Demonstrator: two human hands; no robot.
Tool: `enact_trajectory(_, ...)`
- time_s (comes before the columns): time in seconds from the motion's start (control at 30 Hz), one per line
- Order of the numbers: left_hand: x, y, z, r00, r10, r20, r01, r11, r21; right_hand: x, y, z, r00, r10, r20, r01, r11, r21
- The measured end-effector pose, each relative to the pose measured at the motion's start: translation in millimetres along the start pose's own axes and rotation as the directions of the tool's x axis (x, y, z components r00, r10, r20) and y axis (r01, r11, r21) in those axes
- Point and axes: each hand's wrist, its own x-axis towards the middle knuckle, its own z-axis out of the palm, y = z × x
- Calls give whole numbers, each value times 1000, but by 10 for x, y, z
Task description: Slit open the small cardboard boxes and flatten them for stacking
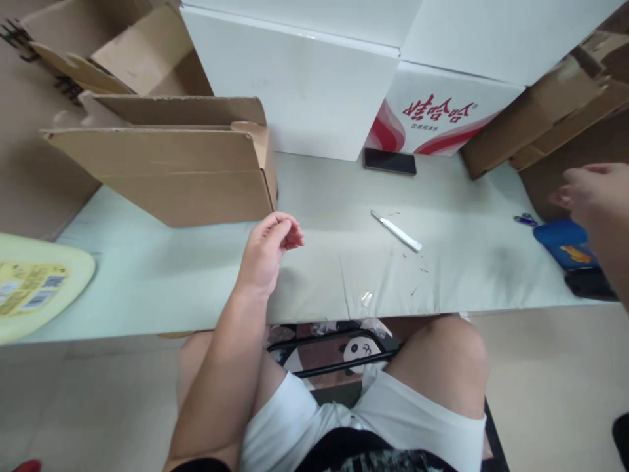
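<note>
Left hand [265, 249] we are holding curled near the brown box [187, 177], right hand [597, 196] blurred — can't tell either's grip; tabletop [314, 288] leaving room between — carton [393, 131] reading “饮用纯净水”.

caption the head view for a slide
Left hand near a carton, right hand near a blue item, white tool and phone on the table.

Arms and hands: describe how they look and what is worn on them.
The left grip is a bare hand, with no glove, ring or watch showing; the left arm is bare up to a black sleeve. The right grip is ungloved but blurred, so a ring cannot be ruled out; the right arm shows no sleeve within the picture.
</note>
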Motion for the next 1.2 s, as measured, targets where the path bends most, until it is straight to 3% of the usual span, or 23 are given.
enact_trajectory(0.1,-49,118,-56,997,78,2,-78,997,-28,-371,-163,43,996,63,58,-52,984,-172)
enact_trajectory(0.17,-88,202,-101,990,141,-9,-141,988,-71,-667,-346,60,980,-38,196,96,951,-294)
enact_trajectory(0.23,-126,280,-151,979,199,-40,-202,973,-114,-977,-590,81,913,-174,368,300,900,-318)
enact_trajectory(0.27,-142,315,-179,972,227,-63,-234,964,-130,-1135,-731,102,850,-270,453,425,859,-285)
enact_trajectory(0.33,-170,372,-244,952,280,-122,-296,943,-153,-1459,-1042,180,678,-478,558,639,759,-125)
enact_trajectory(0.4,-187,411,-319,929,323,-181,-353,921,-166,-1791,-1376,321,435,-685,584,804,588,90)
enact_trajectory(0.47,-197,432,-396,907,353,-231,-396,901,-178,-2123,-1727,530,191,-815,547,889,380,256)
enact_trajectory(0.5,-202,439,-432,898,361,-251,-410,894,-182,-2284,-1905,657,115,-852,511,896,311,317)
enact_trajectory(0.53,-208,443,-465,892,365,-267,-419,889,-183,-2438,-2082,794,69,-873,483,896,267,355)
enact_trajectory(0.63,-241,458,-546,879,367,-305,-427,890,-161,-2828,-2549,1207,35,-904,426,908,207,364)
enact_trajectory(0.7,-268,479,-604,862,383,-334,-441,890,-117,-3002,-2742,1405,30,-867,498,916,223,333)
enact_trajectory(0.77,-284,510,-689,817,432,-382,-488,871,-59,-3100,-2796,1474,5,-813,583,930,217,296)
enact_trajectory(0.83,-279,546,-812,723,510,-466,-577,817,0,-3125,-2714,1395,-62,-789,611,940,160,302)
enact_trajectory(0.9,-255,574,-958,591,576,-564,-671,739,51,-3091,-2535,1193,-155,-794,588,933,78,351)
enact_trajectory(0.93,-242,582,-1027,534,599,-596,-707,704,74,-3059,-2425,1061,-180,-793,582,930,56,364)
enact_trajectory(1.0,-225,580,-1129,484,647,-589,-749,655,105,-2983,-2190,771,-216,-789,574,924,25,383)
enact_trajectory(1.07,-234,562,-1155,536,708,-460,-744,653,138,-2911,-1961,483,-225,-801,554,916,20,401)
enact_trajectory(1.13,-270,543,-1100,652,722,-232,-693,692,203,-2859,-1754,234,-220,-817,534,909,28,416)
enact_trajectory(1.2,-314,533,-989,758,652,10,-630,727,273,-2825,-1575,48,-201,-834,513,891,62,450)
